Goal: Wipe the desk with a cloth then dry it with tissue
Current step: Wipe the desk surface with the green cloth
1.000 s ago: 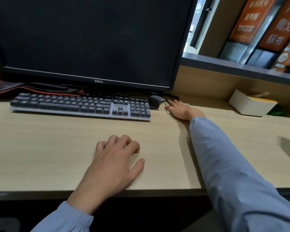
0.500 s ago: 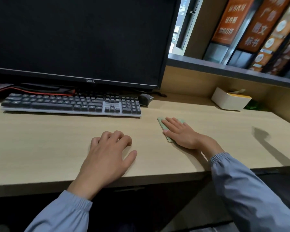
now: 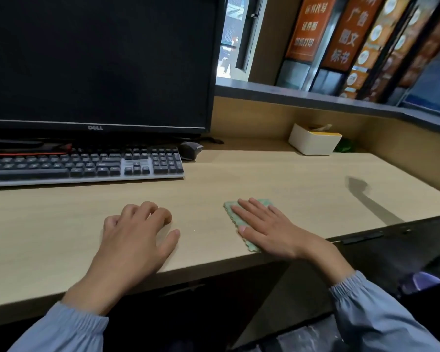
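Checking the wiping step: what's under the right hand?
A green cloth lies flat on the desk under the right hand. Its left edge and far corner show; the palm covers the rest.

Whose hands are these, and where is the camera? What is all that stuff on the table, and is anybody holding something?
There is no machine here, just a person cleaning a desk. The camera sits on the person's head and looks forward and down, so you see their two hands as if they were your own. The right hand lies flat with straight fingers, pressing a green cloth onto the wooden desk near its front edge. It presses the cloth rather than gripping it. The left hand rests on the desk with loosely curled fingers and holds nothing. Farther back are a dark keyboard, a black monitor with a dark screen, a mouse beside the keyboard, and a white tissue box by the back wall.
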Demonstrator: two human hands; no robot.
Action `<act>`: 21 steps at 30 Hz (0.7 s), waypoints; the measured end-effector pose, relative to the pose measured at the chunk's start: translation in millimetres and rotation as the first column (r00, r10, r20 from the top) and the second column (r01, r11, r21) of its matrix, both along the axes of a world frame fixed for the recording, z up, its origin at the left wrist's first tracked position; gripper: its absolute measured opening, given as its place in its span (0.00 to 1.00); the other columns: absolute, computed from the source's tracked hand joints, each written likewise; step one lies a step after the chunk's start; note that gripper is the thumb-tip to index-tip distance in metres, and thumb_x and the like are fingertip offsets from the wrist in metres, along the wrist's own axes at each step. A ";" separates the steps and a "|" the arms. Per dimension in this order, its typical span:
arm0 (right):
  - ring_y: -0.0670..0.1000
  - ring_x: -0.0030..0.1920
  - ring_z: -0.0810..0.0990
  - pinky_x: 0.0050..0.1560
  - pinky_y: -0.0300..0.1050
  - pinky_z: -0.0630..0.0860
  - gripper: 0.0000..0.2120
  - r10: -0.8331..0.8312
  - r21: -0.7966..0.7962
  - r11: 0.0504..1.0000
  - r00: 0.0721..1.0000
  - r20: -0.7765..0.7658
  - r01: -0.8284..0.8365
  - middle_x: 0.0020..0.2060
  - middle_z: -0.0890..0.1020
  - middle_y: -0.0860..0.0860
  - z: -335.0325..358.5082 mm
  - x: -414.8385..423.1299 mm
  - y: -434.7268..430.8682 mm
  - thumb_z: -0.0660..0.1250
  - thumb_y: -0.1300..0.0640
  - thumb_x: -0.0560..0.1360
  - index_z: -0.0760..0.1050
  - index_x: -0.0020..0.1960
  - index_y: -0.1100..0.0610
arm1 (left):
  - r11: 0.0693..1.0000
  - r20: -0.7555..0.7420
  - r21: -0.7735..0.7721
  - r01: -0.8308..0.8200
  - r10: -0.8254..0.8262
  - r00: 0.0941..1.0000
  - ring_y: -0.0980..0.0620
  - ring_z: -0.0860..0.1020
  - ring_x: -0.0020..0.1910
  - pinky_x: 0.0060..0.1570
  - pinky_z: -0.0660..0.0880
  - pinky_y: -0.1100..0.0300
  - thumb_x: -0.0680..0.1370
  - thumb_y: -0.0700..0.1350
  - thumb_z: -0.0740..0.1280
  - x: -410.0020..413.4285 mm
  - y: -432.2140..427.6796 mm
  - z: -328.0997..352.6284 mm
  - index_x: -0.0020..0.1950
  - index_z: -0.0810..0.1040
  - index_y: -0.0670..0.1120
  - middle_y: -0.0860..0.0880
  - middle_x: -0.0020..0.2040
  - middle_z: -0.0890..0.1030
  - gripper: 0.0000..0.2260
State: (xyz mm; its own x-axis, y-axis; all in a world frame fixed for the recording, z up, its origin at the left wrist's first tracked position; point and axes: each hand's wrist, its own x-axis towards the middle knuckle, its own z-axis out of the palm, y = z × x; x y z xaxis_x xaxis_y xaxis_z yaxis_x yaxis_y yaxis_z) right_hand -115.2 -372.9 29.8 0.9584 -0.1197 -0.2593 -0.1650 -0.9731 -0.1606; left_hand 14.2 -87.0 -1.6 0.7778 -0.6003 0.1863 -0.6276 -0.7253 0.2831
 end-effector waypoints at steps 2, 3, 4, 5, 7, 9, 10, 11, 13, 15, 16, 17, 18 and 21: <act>0.41 0.80 0.33 0.80 0.51 0.34 0.29 -0.010 -0.018 1.000 1.000 -0.023 0.010 0.82 0.37 0.38 1.4 24.8 -9.1 0.43 0.36 0.85 0.38 0.83 0.38 | 1.000 0.001 0.023 -0.001 0.001 1.000 0.54 0.66 0.66 0.61 0.59 0.52 0.81 0.67 0.53 3.2 -3.2 1.6 0.63 0.72 0.62 0.62 0.64 0.69 0.17; 0.42 0.81 0.33 0.81 0.52 0.35 0.29 -0.014 -0.022 1.000 0.999 -0.035 0.013 0.82 0.38 0.38 2.2 40.2 -14.4 0.43 0.36 0.86 0.38 0.83 0.39 | 1.000 0.013 0.016 -0.001 0.000 1.000 0.54 0.66 0.67 0.61 0.59 0.52 0.80 0.68 0.52 3.4 -3.8 1.2 0.64 0.72 0.62 0.62 0.65 0.69 0.19; 0.43 0.81 0.34 0.81 0.54 0.35 0.29 -0.016 -0.026 1.000 0.999 -0.045 0.015 0.83 0.38 0.39 3.4 56.9 -20.5 0.43 0.36 0.86 0.38 0.84 0.39 | 1.000 0.023 0.008 0.003 -0.004 1.000 0.53 0.66 0.68 0.61 0.60 0.51 0.79 0.68 0.50 2.8 -3.8 0.7 0.64 0.72 0.62 0.62 0.67 0.69 0.21; 0.44 0.82 0.34 0.81 0.54 0.36 0.30 -0.020 -0.030 0.999 0.998 -0.052 0.018 0.83 0.38 0.40 3.9 74.2 -27.1 0.43 0.36 0.86 0.38 0.84 0.40 | 1.000 0.023 0.005 0.006 -0.006 1.000 0.53 0.66 0.69 0.63 0.62 0.50 0.78 0.68 0.48 1.5 -3.3 -0.1 0.65 0.73 0.62 0.62 0.68 0.69 0.23; 0.46 0.82 0.36 0.81 0.55 0.37 0.30 -0.032 -0.047 0.998 0.998 -0.056 0.029 0.84 0.40 0.41 3.4 110.4 -41.5 0.43 0.36 0.86 0.38 0.84 0.40 | 1.000 0.009 0.009 0.009 -0.009 1.000 0.53 0.66 0.70 0.65 0.62 0.49 0.77 0.68 0.47 0.5 -3.1 -0.6 0.66 0.72 0.63 0.62 0.69 0.70 0.25; 0.47 0.83 0.38 0.81 0.56 0.39 0.30 -0.046 -0.059 0.997 0.998 -0.051 0.043 0.84 0.41 0.43 2.9 145.6 -54.6 0.43 0.36 0.86 0.40 0.84 0.41 | 1.000 -0.002 -0.003 0.007 -0.007 1.000 0.53 0.66 0.70 0.66 0.62 0.49 0.77 0.69 0.46 0.1 -3.5 0.4 0.66 0.72 0.63 0.63 0.69 0.70 0.25; 0.48 0.83 0.39 0.81 0.57 0.39 0.30 -0.057 -0.062 0.997 0.997 -0.043 0.054 0.84 0.42 0.43 2.8 162.1 -60.5 0.43 0.36 0.86 0.41 0.85 0.41 | 1.000 -0.008 -0.010 0.006 -0.006 1.000 0.54 0.65 0.70 0.66 0.61 0.49 0.77 0.69 0.46 -0.1 -3.6 0.4 0.66 0.71 0.63 0.64 0.69 0.69 0.24; 0.48 0.83 0.39 0.81 0.58 0.40 0.30 -0.061 -0.064 0.996 0.998 -0.035 0.059 0.84 0.43 0.44 2.9 182.3 -64.6 0.44 0.37 0.86 0.41 0.85 0.42 | 1.000 -0.011 -0.020 -0.001 0.000 1.000 0.54 0.64 0.70 0.66 0.60 0.50 0.78 0.69 0.46 1.7 -2.7 -0.4 0.66 0.70 0.64 0.64 0.69 0.68 0.24; 0.49 0.84 0.40 0.81 0.59 0.41 0.30 -0.080 -0.072 0.994 0.997 -0.020 0.078 0.85 0.43 0.44 4.2 208.6 -74.4 0.43 0.36 0.85 0.42 0.85 0.42 | 1.000 -0.015 -0.016 0.006 -0.006 1.000 0.55 0.62 0.71 0.66 0.58 0.52 0.79 0.69 0.47 0.8 -3.4 0.6 0.66 0.68 0.64 0.65 0.69 0.66 0.21; 0.49 0.84 0.41 0.81 0.60 0.41 0.30 -0.091 -0.078 0.993 0.996 -0.012 0.090 0.85 0.44 0.45 5.5 233.0 -80.7 0.43 0.36 0.85 0.42 0.85 0.42 | 1.000 -0.006 -0.027 0.009 -0.009 1.000 0.56 0.62 0.70 0.64 0.56 0.53 0.80 0.68 0.48 0.7 -3.8 1.0 0.66 0.68 0.64 0.65 0.68 0.66 0.20; 0.50 0.84 0.41 0.81 0.61 0.42 0.30 -0.106 -0.083 0.991 0.994 -0.012 0.105 0.85 0.44 0.46 5.5 243.5 -83.3 0.43 0.36 0.85 0.43 0.85 0.42 | 0.999 -0.002 -0.032 0.011 -0.011 1.000 0.56 0.62 0.69 0.63 0.56 0.54 0.80 0.68 0.49 0.6 -3.8 1.4 0.66 0.69 0.64 0.65 0.68 0.67 0.20; 0.51 0.84 0.42 0.81 0.61 0.42 0.30 -0.126 -0.093 0.988 0.992 -0.008 0.125 0.85 0.45 0.47 5.9 253.2 -84.8 0.43 0.36 0.85 0.43 0.85 0.43 | 0.999 0.002 -0.034 0.012 -0.012 1.000 0.56 0.62 0.68 0.63 0.56 0.54 0.80 0.68 0.49 0.7 -3.5 1.8 0.65 0.69 0.63 0.65 0.68 0.67 0.19; 0.52 0.84 0.43 0.81 0.60 0.43 0.31 -0.142 -0.107 0.984 0.990 -0.009 0.140 0.85 0.46 0.49 6.4 262.8 -84.7 0.43 0.36 0.85 0.44 0.85 0.44 | 0.999 0.007 -0.036 0.009 -0.009 1.000 0.56 0.62 0.68 0.64 0.57 0.54 0.80 0.68 0.50 1.0 -2.5 1.0 0.66 0.68 0.63 0.65 0.67 0.67 0.19; 0.54 0.84 0.46 0.81 0.59 0.45 0.31 -0.170 -0.132 0.978 0.985 -0.037 0.164 0.85 0.48 0.51 10.7 278.1 -83.1 0.42 0.36 0.85 0.46 0.85 0.47 | 0.999 0.012 -0.036 0.000 0.000 1.000 0.57 0.60 0.68 0.66 0.58 0.53 0.81 0.68 0.50 1.4 -1.2 0.9 0.67 0.67 0.64 0.66 0.68 0.66 0.18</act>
